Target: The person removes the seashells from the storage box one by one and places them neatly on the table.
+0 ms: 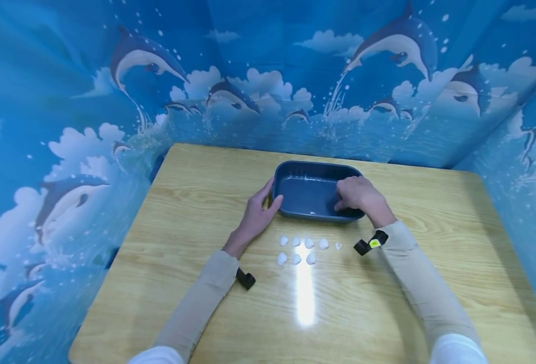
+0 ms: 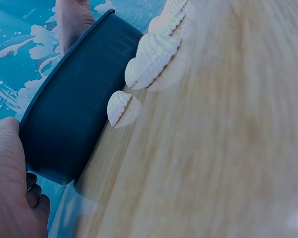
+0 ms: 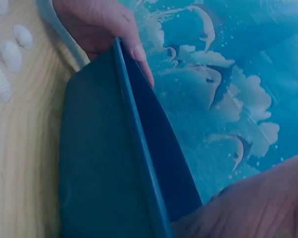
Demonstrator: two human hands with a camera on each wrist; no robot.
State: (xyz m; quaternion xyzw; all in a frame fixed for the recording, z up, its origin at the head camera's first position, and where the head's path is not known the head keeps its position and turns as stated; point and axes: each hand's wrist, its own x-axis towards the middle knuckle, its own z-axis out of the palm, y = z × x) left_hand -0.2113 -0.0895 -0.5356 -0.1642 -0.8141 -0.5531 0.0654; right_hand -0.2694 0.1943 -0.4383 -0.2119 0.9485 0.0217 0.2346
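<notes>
A dark blue rectangular basin (image 1: 310, 218) stands on the wooden table, toward its far side. My left hand (image 1: 256, 215) grips the basin's left end, thumb at the near corner and fingers along the side wall. My right hand (image 1: 358, 194) reaches down into the basin's right end with bent fingers; its fingertips are hidden, and I cannot tell whether they hold anything. White ribbed seashells (image 1: 309, 243) lie in two rows on the table in front of the basin. At the right end of the far row lies a smaller shell (image 1: 338, 246).
The wooden table (image 1: 195, 212) extends on both sides of the basin. A blue curtain (image 1: 249, 50) printed with dolphins hangs behind the table and along its sides. Bright light reflects off the tabletop just below the shells.
</notes>
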